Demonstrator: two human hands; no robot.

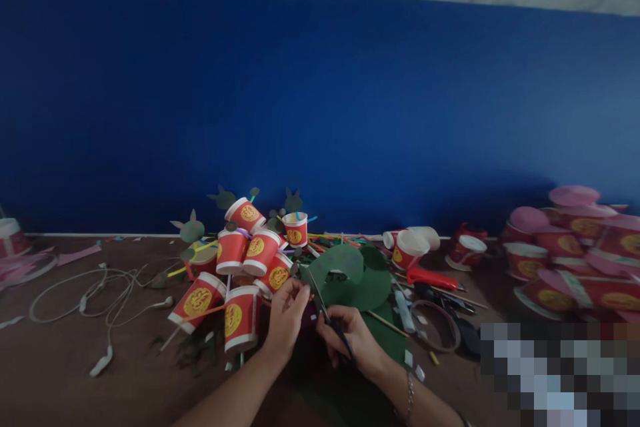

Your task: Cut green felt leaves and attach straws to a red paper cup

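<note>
Black-handled scissors [336, 328] are in my right hand [350, 337], whose fingers are wrapped round the handles; the blades point up and to the left. My left hand [290, 310] is closed in a pinch close to the blade tips, and what it holds is too small to make out. Just beyond both hands lie dark green paper pieces [377, 287], some cut in curves. Red and white paper cups [241, 320] with yellow round prints are heaped to the left of my left hand.
White earphones [103, 361] with a tangled cord lie at left. Right of my hands are a red cutter [433, 278], a tape roll [457, 333], a glue tube [404, 311] and a wooden stick. More cups with pink paper [575, 197] are piled far right. A blue panel [320, 107] stands behind.
</note>
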